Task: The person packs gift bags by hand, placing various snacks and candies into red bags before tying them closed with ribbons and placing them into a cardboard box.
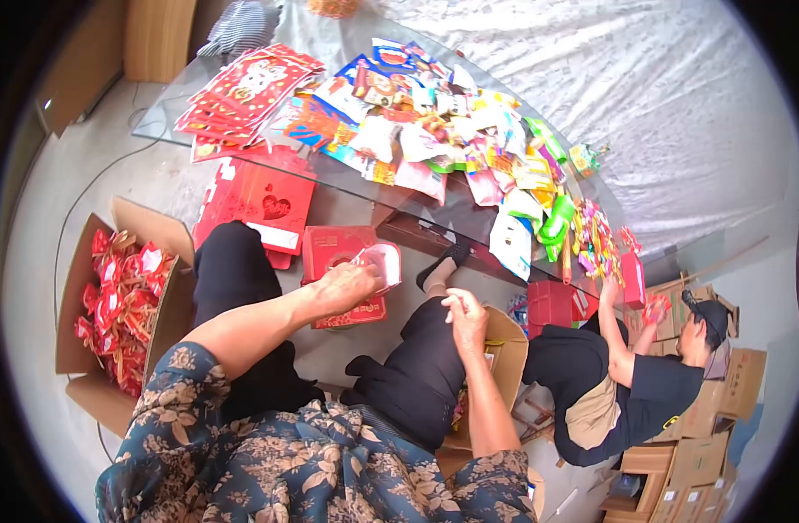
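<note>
My left hand (349, 288) is closed on a small red-and-white box (385, 263), above a red printed box (334, 248) between my knees. My right hand (467, 321) is raised over my right thigh with its fingers curled; whether anything small is in it cannot be made out. Past my knees, a glass table (347, 179) bears a pile of colourful snack packets (426, 131) and a stack of red printed bags (251, 91). Folded red boxes (282, 205) with a heart print lie below the table's near edge.
At the left stands an open carton (177, 301) of red wrapped bundles (121, 305). Another open carton (507, 349) is beside my right leg. A co-worker (626, 375) in a cap sits at the right, hands near wrapped candies (595, 244). Cartons (700, 453) are stacked behind.
</note>
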Demonstrator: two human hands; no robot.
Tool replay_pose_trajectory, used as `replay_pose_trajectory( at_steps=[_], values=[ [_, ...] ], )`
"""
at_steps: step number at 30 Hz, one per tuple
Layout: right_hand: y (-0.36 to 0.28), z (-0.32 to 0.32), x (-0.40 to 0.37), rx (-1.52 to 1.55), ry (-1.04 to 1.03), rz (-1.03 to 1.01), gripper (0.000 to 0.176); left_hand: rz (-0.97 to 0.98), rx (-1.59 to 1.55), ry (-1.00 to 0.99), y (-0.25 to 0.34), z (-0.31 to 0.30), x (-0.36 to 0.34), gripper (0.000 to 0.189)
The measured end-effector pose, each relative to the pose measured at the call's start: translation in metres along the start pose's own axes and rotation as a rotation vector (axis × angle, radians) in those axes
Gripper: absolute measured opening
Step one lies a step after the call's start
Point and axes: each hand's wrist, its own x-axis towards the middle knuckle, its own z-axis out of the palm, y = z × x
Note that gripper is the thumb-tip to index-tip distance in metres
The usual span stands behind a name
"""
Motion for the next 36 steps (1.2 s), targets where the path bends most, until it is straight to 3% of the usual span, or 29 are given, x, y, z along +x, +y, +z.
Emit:
replay_pose_trajectory(
  at_steps=[9, 12, 14, 17, 22, 26, 30, 33, 36],
  values=[
    [-0.086, -0.013, 0.098, -0.167, -0.058, -0.168, 0.018, -0.009, 0.185, -0.115, 0.006, -0.012, 0.003, 0.022],
    [-0.098, -0.004, 0.148, -0.221, -0.039, -0.274, 0.02, 0.022, 0.168, -0.044, 0.003, -0.002, 0.004, 0.02],
    [-0.106, 0.004, 0.182, -0.259, -0.03, -0.372, 0.025, 0.06, 0.144, 0.052, 0.0, 0.008, 0.005, 0.016],
    [-0.124, 0.019, 0.227, -0.464, -0.034, -0.476, 0.038, -0.002, 0.145, -0.185, 0.003, 0.0, 0.01, 0.026],
    [-0.127, 0.043, 0.286, -0.624, -0.095, -0.689, 0.057, -0.019, 0.107, -0.165, 0.0, -0.002, 0.011, 0.025],
    [-0.125, 0.06, 0.31, -0.818, -0.185, -0.687, 0.064, -0.05, 0.059, -0.157, -0.001, -0.007, 0.01, 0.023],
    [-0.118, 0.065, 0.332, -0.803, -0.307, -0.783, 0.056, -0.043, 0.043, -0.134, -0.001, -0.006, 0.009, 0.02],
    [-0.122, 0.067, 0.336, -0.842, -0.356, -0.748, 0.051, -0.069, 0.012, -0.148, 0.0, -0.007, 0.01, 0.02],
    [-0.126, 0.071, 0.329, -0.908, -0.288, -0.75, 0.046, -0.066, -0.015, -0.142, 0.0, -0.006, 0.011, 0.02]
  ],
)
